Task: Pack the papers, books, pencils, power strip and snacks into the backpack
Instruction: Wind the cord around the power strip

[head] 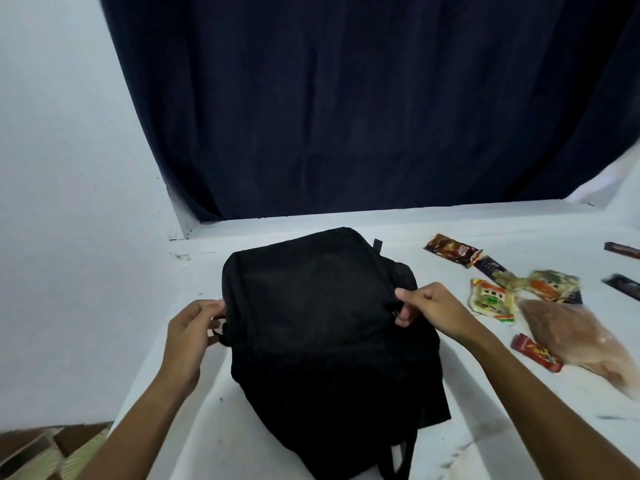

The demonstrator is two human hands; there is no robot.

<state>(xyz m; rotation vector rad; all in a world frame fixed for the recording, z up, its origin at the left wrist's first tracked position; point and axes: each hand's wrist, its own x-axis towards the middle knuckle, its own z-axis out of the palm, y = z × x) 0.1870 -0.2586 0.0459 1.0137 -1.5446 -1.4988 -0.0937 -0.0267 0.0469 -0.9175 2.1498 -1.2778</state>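
While the black backpack (311, 306) lies flat and closed, its sides are pinched by the left hand (192, 327) and right hand (426, 306).

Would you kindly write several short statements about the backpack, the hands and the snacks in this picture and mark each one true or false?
1. The black backpack lies on the white surface. True.
2. The right hand pinches something at the backpack's right edge. True.
3. The left hand rests flat on the white surface, away from the backpack. False: its fingers are curled at the backpack's left edge.
4. The snack packets lie to the left of the backpack. False: they are spread out to its right.
5. A dark curtain hangs behind the surface. True.
6. A snack packet sits on top of the backpack. False: nothing lies on it.
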